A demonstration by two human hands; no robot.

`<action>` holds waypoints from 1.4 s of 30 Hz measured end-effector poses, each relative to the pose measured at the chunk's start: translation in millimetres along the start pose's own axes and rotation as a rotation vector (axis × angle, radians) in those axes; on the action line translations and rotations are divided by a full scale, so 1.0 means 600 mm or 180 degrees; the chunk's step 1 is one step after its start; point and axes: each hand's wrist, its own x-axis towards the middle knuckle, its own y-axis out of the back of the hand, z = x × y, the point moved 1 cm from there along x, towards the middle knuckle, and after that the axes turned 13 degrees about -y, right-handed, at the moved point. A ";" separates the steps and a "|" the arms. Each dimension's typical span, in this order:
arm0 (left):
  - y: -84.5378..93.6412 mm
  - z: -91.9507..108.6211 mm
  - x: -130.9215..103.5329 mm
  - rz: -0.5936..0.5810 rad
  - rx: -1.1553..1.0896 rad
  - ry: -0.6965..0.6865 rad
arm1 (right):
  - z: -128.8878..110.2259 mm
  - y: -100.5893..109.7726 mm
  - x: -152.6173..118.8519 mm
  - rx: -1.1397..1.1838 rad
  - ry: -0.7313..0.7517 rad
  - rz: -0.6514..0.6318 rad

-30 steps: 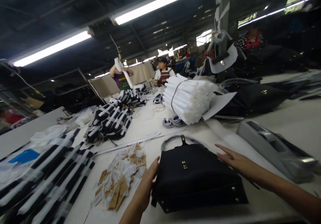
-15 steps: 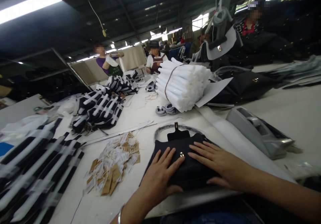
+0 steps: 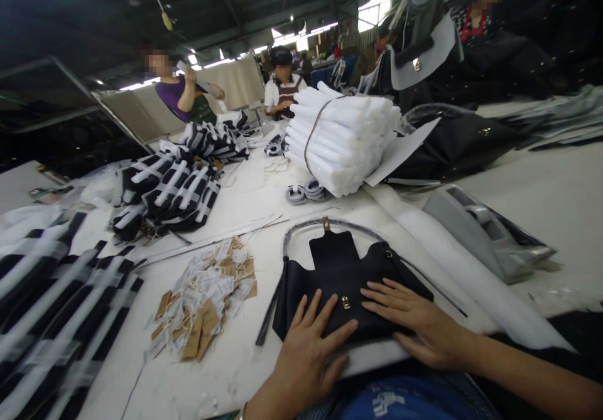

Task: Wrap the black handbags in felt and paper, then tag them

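A black handbag [image 3: 325, 275] lies flat on the white table in front of me, its flap [image 3: 333, 250] turned up away from me and its wrapped handle [image 3: 287, 238] arched behind. On its front, between my hands, shows a small gold clasp [image 3: 346, 302]. My left hand [image 3: 313, 338] rests on the lower left of the bag with fingers spread. On the lower right lies my right hand [image 3: 414, 319], fingers stretched out flat. Neither hand grips anything.
Left of the bag is a heap of paper tags [image 3: 202, 301]. Black pieces with white wrapping [image 3: 70, 319] lie farther left. A banded bundle of white rolls [image 3: 342, 137] stands behind, with a grey tape dispenser-like object [image 3: 485, 231] at right. Two co-workers [image 3: 282, 84] stand across the table.
The bag now lies nearer my body, with more of its top and flap showing. Both hands have shifted down with it, still flat on its front. The view has tilted slightly.
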 end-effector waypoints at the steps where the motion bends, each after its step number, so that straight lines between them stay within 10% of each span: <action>1: -0.001 0.002 0.004 0.0047 -0.0011 0.0020 | -0.006 0.008 0.003 0.0008 -0.0054 -0.0031; 21: -0.056 -0.010 0.005 0.0780 0.0825 -0.0188 | -0.116 0.007 0.166 -0.1155 -0.0949 -0.0228; 28: -0.060 -0.018 0.013 0.1241 0.1433 -0.0455 | -0.116 0.010 0.169 -0.0954 -0.1443 -0.0199; 33: -0.078 -0.033 0.019 0.1520 0.1856 -0.0480 | -0.106 0.059 0.180 0.0040 -0.1133 -0.0898; 38: -0.138 -0.038 0.027 0.2275 0.1853 -0.0142 | -0.106 0.125 0.293 -0.0222 -0.0292 -0.0170; 42: -0.158 -0.048 0.016 0.1408 0.1348 0.0418 | -0.095 0.134 0.458 -0.0676 -0.0032 0.0204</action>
